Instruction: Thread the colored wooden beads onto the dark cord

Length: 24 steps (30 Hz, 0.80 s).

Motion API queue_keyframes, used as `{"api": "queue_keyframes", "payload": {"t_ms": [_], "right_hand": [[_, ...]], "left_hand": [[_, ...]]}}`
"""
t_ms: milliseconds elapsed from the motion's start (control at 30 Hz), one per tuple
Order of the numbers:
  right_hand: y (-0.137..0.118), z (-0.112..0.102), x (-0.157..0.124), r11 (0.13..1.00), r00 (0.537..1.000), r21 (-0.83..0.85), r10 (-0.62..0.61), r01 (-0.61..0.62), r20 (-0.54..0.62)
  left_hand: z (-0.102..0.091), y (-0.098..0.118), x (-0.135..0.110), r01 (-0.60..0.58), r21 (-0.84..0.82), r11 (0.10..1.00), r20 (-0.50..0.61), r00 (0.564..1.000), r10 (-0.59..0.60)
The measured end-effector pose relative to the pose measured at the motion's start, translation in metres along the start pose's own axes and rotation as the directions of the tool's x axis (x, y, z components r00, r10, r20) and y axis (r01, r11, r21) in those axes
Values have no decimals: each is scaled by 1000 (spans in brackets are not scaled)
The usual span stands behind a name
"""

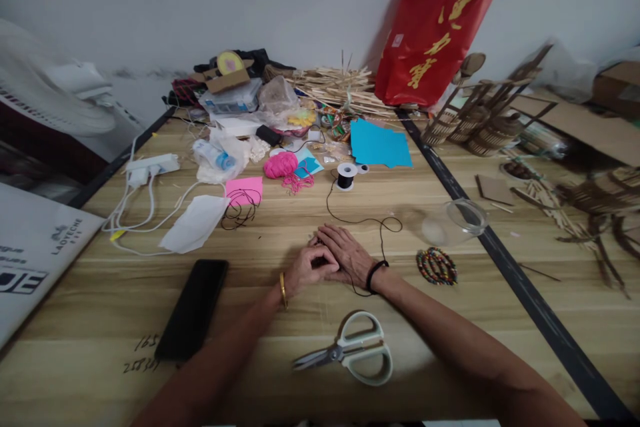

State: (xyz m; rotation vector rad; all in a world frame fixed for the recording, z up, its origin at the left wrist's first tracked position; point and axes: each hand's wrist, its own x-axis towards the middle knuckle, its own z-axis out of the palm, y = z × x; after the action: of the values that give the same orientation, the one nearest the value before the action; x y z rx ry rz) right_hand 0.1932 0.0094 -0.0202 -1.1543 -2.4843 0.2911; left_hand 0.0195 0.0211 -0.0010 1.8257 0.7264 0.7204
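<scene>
My left hand [311, 267], a gold bangle at its wrist, is closed, its thumb and fingers curled together on black cord. My right hand [347, 255] lies against it, fingers close together and bent over the same spot. Thin black cord [350, 219] winds from a white-flanged spool [345, 177] toward my right wrist, which bears a black band [375, 275]. A strand loops below that wrist and up into the hands. Dark material shows between the fingers; its shape is mostly hidden. Below the hands lie scissors [350, 351] with pale green handles, blades pointing left.
A black phone [193, 310] lies left; a beaded bracelet coil [437, 266] and clear jar [465, 217] are at right. Pink yarn [281, 165], blue sheets [380, 143] and wooden strips [335, 88] lie behind. A power strip [153, 165] trails white cables. Woven baskets [493, 130] stand far right.
</scene>
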Motion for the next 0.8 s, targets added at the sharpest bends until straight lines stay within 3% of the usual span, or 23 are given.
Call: {"api": "queue_keyframes", "payload": {"t_ms": [267,567,800], "right_hand": [[-1,-4,-2,1000,1000,24,9,-9,-12],[5,-21,-8,972,997,235,-9,26,-70],[14,-35,-19,946,996,324,31,-1,-87]], "left_hand": [[-2,-4,-1,8,-60,998,-31,999,-9],[-10,0,-3,7,-111,994,-144,989,-23],[-12,5,-7,-9,-109,994,-144,989,-7]]}}
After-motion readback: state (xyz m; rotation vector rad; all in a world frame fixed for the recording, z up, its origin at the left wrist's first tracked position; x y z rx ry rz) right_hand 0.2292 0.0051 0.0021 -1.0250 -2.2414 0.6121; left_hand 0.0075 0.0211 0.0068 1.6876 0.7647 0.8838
